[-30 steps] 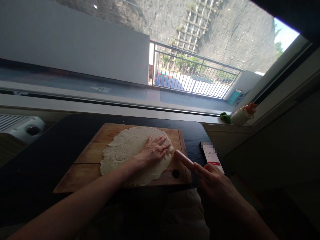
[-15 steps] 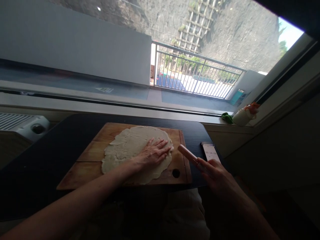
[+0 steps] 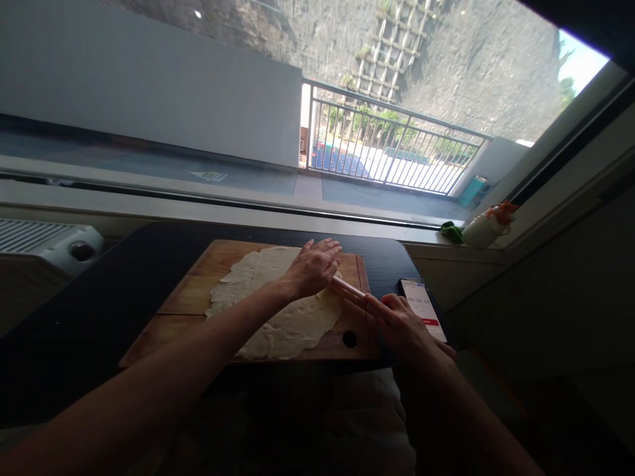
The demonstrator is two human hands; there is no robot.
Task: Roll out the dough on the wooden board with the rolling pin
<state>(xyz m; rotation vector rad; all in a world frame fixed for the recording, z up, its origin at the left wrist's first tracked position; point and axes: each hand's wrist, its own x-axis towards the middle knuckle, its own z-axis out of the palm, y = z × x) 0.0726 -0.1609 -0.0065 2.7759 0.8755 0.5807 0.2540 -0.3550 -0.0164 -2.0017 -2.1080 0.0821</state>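
A thin, wide sheet of dough [image 3: 278,324] with an uneven edge lies on a wooden cutting board [image 3: 173,297]. My left hand [image 3: 313,268] is over its far right part, fingers stretched out and close to the tip of a rolling pin. The slim, pinkish rolling pin [image 3: 350,291] points left over the right edge of the dough. My right hand [image 3: 397,320] is closed around the pin's near end, just right of the board. Whether my left fingers touch the pin or the dough, I cannot tell.
A phone [image 3: 424,307] showing a running timer lies on the dark table [image 3: 139,264], right beside my right hand. On the windowsill stands a pale jug-like pot [image 3: 483,228] with a green item next to it. A white heater [image 3: 54,244] is at the left.
My left hand has come up off the middle of the dough and moved toward its far edge. The rolling pin in my right hand has moved left, its tip now at the dough.
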